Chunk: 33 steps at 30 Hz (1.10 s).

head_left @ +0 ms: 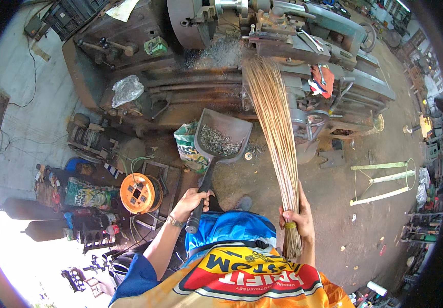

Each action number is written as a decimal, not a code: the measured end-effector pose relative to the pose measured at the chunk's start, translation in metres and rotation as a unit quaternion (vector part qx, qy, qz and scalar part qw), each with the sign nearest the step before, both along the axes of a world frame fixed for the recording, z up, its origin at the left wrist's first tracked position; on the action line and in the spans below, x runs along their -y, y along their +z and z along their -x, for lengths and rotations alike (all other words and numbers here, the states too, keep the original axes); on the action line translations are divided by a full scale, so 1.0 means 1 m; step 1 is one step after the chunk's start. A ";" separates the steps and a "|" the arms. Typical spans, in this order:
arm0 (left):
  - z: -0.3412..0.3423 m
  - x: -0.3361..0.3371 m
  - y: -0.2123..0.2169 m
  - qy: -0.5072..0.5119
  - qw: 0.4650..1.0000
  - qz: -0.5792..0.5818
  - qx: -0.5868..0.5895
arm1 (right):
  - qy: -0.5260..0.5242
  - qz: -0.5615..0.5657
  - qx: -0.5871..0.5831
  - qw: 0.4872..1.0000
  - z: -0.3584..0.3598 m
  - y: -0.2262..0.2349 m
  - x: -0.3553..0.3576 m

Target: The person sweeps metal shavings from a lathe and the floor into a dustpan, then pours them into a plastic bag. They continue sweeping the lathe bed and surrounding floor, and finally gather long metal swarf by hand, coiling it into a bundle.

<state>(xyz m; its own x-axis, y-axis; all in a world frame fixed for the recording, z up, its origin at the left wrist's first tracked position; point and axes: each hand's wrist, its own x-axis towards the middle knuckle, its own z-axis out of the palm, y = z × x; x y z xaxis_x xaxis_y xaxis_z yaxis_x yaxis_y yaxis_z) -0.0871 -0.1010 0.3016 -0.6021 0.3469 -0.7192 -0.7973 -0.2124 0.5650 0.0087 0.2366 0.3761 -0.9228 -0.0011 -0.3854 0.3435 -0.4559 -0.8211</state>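
Observation:
My left hand point(190, 204) is closed round the black handle of a dustpan point(237, 119). A heap of grey metal shavings point(220, 142) lies in its pan, which is held out in front of me above the floor. In my right hand point(300, 215) is a stick broom point(278, 128), gripped near its bound end. Its long bristles point away from me, and their tips reach up to the lathe point(196, 77). More shavings point(221, 54) lie on the lathe bed, left of the bristle tips. A green and white sack point(189, 146) stands just left of the dustpan, partly hidden by it.
An orange cable reel point(138, 193) stands at the left, near gas cylinders point(26, 209). On the lathe are a wrench point(311, 41), a red cloth point(322, 80) and a clear plastic bag point(127, 91). A pale frame point(380, 178) lies on the floor at the right.

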 end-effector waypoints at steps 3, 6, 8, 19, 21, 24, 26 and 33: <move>-0.008 0.008 -0.018 0.024 0.991 -0.129 -0.018 | 0.005 -0.013 -0.012 1.000 -0.007 -0.002 -0.008; -0.009 0.017 -0.037 0.023 0.975 -0.211 -0.070 | 0.022 -0.028 -0.023 0.999 -0.012 -0.006 -0.010; 0.001 0.017 -0.052 0.027 0.966 -0.251 -0.056 | 0.030 -0.054 -0.026 0.998 -0.014 -0.008 -0.009; 0.080 -0.038 -0.076 0.203 0.865 -0.408 0.209 | 0.111 -0.103 0.007 0.988 0.007 -0.004 0.018; 0.092 -0.046 -0.080 0.221 0.859 -0.408 0.218 | 0.113 -0.121 0.028 0.986 0.014 -0.005 0.028; 0.100 -0.048 -0.088 0.243 0.846 -0.427 0.208 | 0.114 -0.131 0.037 0.984 0.028 -0.005 0.042; 0.103 -0.038 -0.095 0.265 0.836 -0.429 0.216 | 0.114 -0.134 0.034 0.984 0.039 -0.003 0.049; 0.103 -0.012 -0.140 0.279 0.747 -0.527 0.295 | 0.150 -0.135 0.074 0.977 0.080 0.009 0.066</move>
